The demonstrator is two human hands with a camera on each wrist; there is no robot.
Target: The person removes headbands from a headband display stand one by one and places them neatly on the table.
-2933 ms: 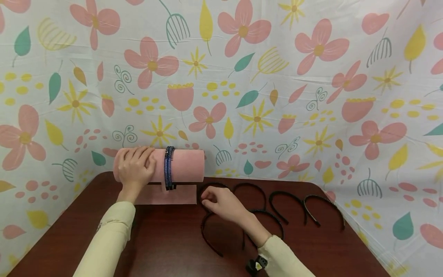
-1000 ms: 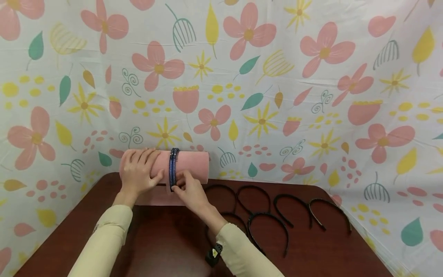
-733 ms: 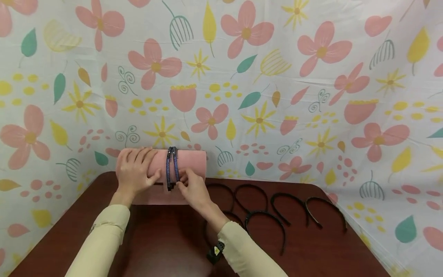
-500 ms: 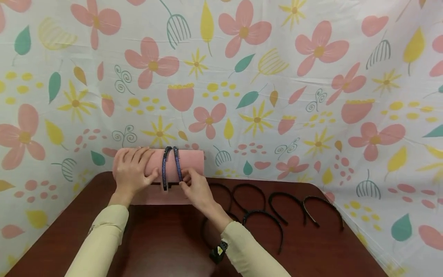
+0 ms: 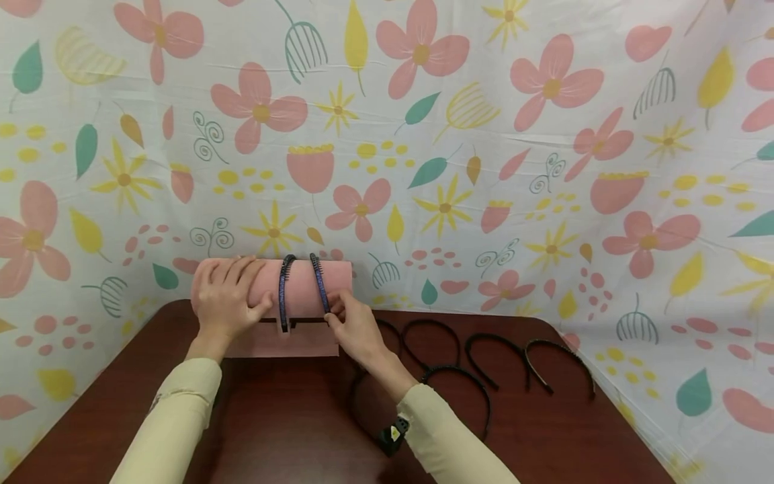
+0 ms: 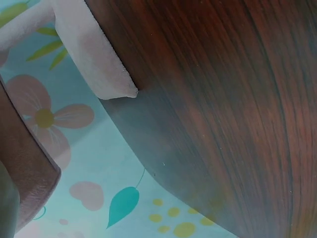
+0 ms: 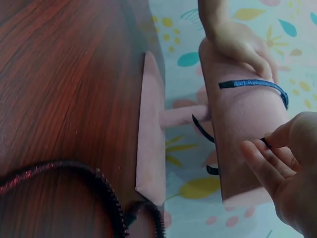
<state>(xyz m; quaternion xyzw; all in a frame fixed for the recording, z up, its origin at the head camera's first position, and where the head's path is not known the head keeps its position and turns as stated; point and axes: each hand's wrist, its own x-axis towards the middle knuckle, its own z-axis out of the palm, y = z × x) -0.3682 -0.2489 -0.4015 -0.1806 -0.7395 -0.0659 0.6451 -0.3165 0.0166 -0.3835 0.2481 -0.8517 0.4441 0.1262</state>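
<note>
A pink padded headband stand lies horizontally above a flat base. My left hand holds the left end of its roll, fingers laid over the top. Two glittery blue toothed headbands cross the roll: the left headband is near my left thumb, and the right headband leans at a slant. My right hand pinches that slanted headband's front end, also visible as a dark headband tip in the right wrist view. The left wrist view shows only the stand's base and roll end.
Several dark headbands lie on the brown wooden table to the right, among them a black headband and a lighter-edged headband. A floral cloth hangs behind the table. A black device sits on my right wrist.
My right hand has come to the roll, taken the right blue headband's end and drawn it rightward, so the two headbands, side by side before, stand apart. My left hand still holds the roll.
</note>
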